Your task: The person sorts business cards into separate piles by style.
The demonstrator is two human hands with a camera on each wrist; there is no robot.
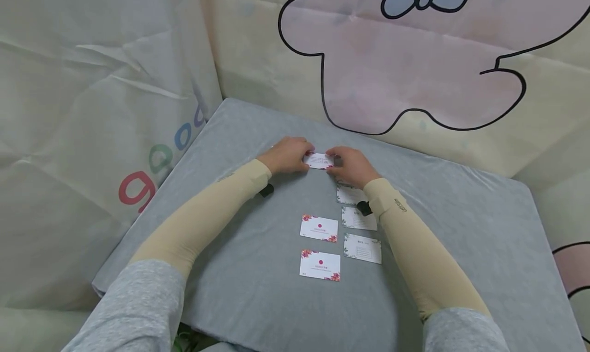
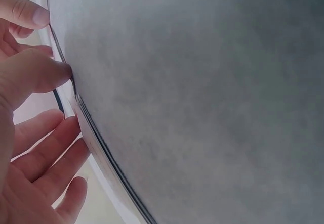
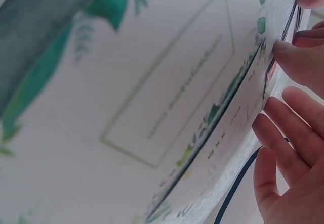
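Note:
At the far part of the table, a white business card (image 1: 319, 161) lies between the two hands. My left hand (image 1: 287, 154) pinches its left end, thumb at the near corner and fingers at the far one. The right hand (image 1: 352, 166) holds the right end the same way. In the left wrist view, the left thumb (image 2: 55, 76) presses on the card's edge. Below the right hand runs a column of leaf-bordered cards, among them a middle card (image 1: 357, 219) and a near card (image 1: 362, 248); the wrist partly covers the column.
Two cards with red flower corners, a farther one (image 1: 319, 228) and a nearer one (image 1: 320, 265), lie left of the leafy column. Grey cloth covers the table (image 1: 258, 290). A printed backdrop (image 1: 415, 80) hangs right behind its far edge, and another fabric wall (image 1: 92, 111) stands at left.

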